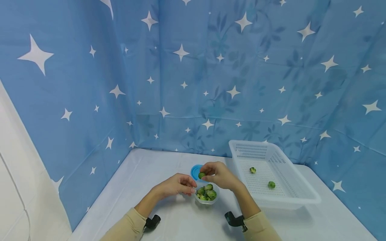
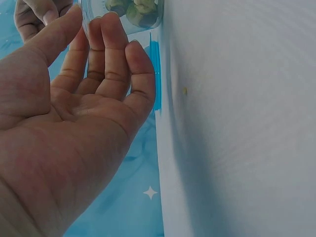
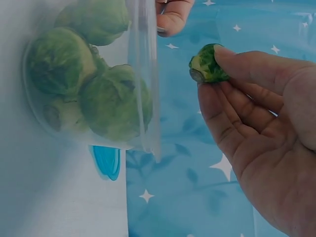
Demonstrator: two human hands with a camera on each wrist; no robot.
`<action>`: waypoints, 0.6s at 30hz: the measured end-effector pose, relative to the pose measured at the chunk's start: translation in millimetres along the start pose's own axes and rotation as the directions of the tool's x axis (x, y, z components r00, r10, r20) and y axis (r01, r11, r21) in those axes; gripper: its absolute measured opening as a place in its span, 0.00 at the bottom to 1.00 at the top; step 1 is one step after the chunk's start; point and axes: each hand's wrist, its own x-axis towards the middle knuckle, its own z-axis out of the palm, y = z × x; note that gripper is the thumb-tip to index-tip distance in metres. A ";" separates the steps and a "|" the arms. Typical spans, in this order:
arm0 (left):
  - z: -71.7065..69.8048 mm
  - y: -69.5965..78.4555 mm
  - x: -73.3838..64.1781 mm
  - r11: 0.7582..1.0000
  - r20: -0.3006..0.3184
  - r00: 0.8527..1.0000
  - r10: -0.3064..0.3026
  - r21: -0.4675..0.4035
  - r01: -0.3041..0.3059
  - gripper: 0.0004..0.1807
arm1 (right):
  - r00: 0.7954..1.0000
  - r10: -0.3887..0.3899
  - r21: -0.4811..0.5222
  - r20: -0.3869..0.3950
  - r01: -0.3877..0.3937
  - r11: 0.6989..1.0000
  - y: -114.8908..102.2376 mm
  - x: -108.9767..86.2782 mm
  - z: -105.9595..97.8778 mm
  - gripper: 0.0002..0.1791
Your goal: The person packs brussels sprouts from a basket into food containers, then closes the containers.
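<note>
My right hand [image 1: 218, 174] pinches a small Brussels sprout [image 3: 208, 63] between thumb and fingers. It holds the sprout above a clear plastic container [image 1: 206, 202], apart from the rim. Several Brussels sprouts [image 3: 116, 101] fill the container, which stands on the table. To its left, my left hand [image 1: 175, 184] is loosely curved, thumb [image 2: 63, 24] and fingertips at the container's side near the rim. Whether they touch it is hard to tell. Behind the container lies a round blue lid [image 1: 195, 171], partly hidden by my right hand.
A white perforated basket [image 1: 301, 199] stands on the right of the white-covered table [image 1: 120, 197]. Two Brussels sprouts lie apart inside it, one sprout [image 1: 252, 170] farther back and another sprout [image 1: 271, 184] nearer. A blue star-patterned curtain [image 1: 193, 100] hangs behind the table.
</note>
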 end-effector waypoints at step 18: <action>1.4 2.5 -1.3 1.000 -0.011 1.000 0.011 -0.013 -0.012 0.21 | 0.986 -0.001 0.026 0.168 -0.003 1.000 -0.3 -0.8 5.1 0.10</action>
